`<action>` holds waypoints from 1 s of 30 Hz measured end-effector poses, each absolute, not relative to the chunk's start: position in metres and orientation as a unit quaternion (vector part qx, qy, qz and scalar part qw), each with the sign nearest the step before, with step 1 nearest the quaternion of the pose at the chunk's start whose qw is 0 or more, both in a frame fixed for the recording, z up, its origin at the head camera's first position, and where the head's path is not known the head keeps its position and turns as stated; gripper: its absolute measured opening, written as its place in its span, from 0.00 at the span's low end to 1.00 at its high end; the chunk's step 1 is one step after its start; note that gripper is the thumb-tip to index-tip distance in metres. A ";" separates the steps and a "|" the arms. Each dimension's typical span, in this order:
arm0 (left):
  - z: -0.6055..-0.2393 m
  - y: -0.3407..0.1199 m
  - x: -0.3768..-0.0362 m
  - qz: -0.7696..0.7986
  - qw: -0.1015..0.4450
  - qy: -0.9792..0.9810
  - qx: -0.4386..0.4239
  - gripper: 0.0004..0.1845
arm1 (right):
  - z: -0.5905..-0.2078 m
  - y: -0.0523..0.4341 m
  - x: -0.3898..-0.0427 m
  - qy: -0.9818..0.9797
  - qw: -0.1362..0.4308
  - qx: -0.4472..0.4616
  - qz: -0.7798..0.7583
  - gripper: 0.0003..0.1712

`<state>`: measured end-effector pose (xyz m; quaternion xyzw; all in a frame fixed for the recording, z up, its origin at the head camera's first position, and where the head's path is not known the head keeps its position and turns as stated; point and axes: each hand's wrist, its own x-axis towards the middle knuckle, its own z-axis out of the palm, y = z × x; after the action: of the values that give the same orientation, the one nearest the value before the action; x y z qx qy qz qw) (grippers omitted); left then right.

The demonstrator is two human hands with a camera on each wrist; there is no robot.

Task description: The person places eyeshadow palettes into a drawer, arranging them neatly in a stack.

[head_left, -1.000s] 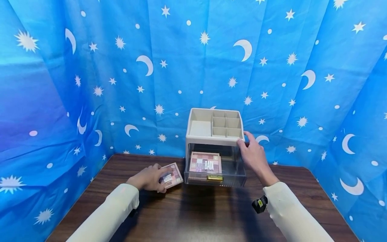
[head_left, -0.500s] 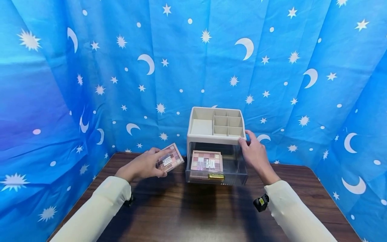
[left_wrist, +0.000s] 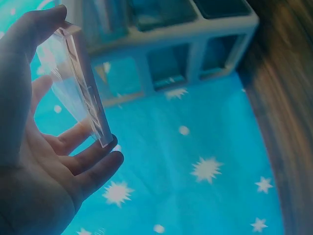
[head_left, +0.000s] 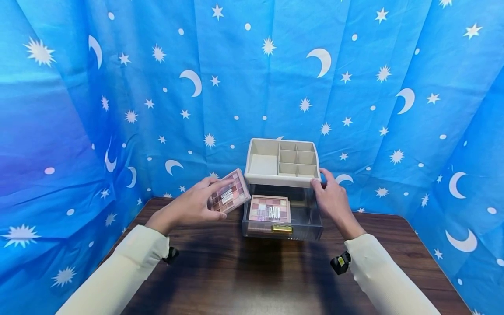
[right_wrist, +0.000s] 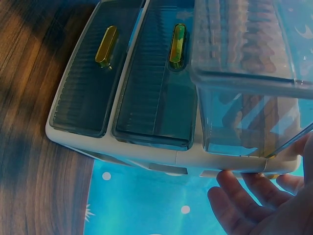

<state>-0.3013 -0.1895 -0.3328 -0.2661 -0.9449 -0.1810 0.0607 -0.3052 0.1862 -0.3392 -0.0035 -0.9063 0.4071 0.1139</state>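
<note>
The eyeshadow palette [head_left: 229, 197] sits up in the left hand [head_left: 189, 209], lifted clear of the wooden table [head_left: 252, 271], just left of the organizer [head_left: 281, 175] and tilted so its pink pans face the head camera. Thumb on top, fingers under: a pinch on the edges, which keeps the flat face free. The organizer's top drawer [head_left: 281, 218] stands pulled out, smoky see-through plastic with a gold handle [head_left: 281, 229], and a second palette [head_left: 270, 209] already lies flat inside. The right hand [head_left: 332, 199] grips the organizer's right corner, fingers curled on the cream rim, seemingly bracing it.

From the left wrist: the palette [left_wrist: 80, 83] shows edge-on, a thin clear-lidded slab clamped between thumb and fingertips [left_wrist: 98, 159], the organizer's cream dividers [left_wrist: 186, 44] beyond it.

From the right wrist: the organizer's front, two shut ribbed drawers [right_wrist: 122, 83] with gold handles beside the open one [right_wrist: 244, 63], glossy and rounded at the corners. Fingers [right_wrist: 239, 196] wrap the cream frame's edge.
</note>
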 end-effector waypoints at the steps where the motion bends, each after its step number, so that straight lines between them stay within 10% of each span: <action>1: -0.329 -0.186 -0.298 -0.180 0.062 -0.944 -0.271 0.50 | -0.339 0.186 -0.305 -0.906 0.115 -0.003 0.407 0.37; 30: -0.295 -0.101 -0.282 -0.054 0.065 -0.921 -0.381 0.36 | -0.340 0.185 -0.306 -0.906 0.117 -0.011 0.406 0.36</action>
<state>-0.2824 -0.1014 -0.2955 -0.3812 -0.9207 -0.0536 0.0646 -0.3057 0.1850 -0.3405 -0.0107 -0.9060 0.4065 0.1173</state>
